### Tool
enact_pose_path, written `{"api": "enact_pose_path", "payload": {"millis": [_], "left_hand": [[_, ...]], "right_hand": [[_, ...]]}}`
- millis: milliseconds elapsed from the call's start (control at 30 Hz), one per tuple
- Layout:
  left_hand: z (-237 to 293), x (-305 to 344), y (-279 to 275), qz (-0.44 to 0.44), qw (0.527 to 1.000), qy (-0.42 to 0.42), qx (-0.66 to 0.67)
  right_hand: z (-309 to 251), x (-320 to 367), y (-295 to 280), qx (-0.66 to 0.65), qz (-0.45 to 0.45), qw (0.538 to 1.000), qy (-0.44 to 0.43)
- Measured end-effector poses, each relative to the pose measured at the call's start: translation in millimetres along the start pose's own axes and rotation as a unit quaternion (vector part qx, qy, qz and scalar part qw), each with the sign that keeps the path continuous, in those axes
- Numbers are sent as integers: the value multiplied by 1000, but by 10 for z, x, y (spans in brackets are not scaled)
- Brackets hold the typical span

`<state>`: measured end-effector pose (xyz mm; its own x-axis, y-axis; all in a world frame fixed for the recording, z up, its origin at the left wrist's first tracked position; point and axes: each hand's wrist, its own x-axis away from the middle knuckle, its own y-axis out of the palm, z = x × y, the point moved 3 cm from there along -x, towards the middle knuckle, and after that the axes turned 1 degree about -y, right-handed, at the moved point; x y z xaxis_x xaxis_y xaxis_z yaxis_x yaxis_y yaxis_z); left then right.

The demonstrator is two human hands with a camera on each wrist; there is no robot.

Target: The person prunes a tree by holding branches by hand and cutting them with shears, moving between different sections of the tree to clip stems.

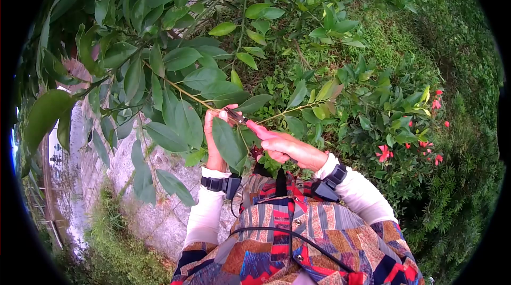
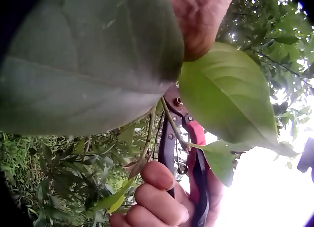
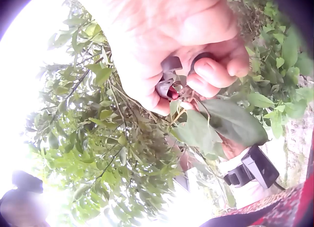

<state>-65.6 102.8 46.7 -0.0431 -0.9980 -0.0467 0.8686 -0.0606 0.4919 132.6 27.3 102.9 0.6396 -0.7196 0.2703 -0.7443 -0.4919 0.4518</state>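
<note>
My right hand [image 1: 295,149] grips a pair of pruning shears [image 1: 260,129] with red and dark handles, its fingers curled round them in the left wrist view. The dark blades [image 1: 234,116] lie at a leafy branch [image 1: 189,95], right beside my left fingertips. My left hand [image 1: 211,144] holds that branch between thumb and fingers. A large green leaf [image 1: 229,144] covers part of the left hand. In the left wrist view, a thin stem [image 2: 172,120] passes across the shears' pivot. The blade tips are hidden there behind leaves and the left hand.
Dense foliage [image 1: 133,8] hangs over the upper left. A bush with red flowers [image 1: 383,153] stands to the right. Pale stone paving [image 1: 143,221] lies below on the left. A leafy shoot [image 1: 306,106] extends just beyond the right hand.
</note>
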Motion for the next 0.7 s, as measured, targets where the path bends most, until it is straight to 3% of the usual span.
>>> {"api": "enact_pose_path", "payload": {"millis": [467, 700], "left_hand": [[-51, -32, 23, 0, 1000, 10, 28], [-96, -15, -8, 11, 1000, 5, 21]], "right_hand": [[96, 6, -16, -81, -14, 996, -20], [36, -46, -30, -6, 7, 1000, -14]]}}
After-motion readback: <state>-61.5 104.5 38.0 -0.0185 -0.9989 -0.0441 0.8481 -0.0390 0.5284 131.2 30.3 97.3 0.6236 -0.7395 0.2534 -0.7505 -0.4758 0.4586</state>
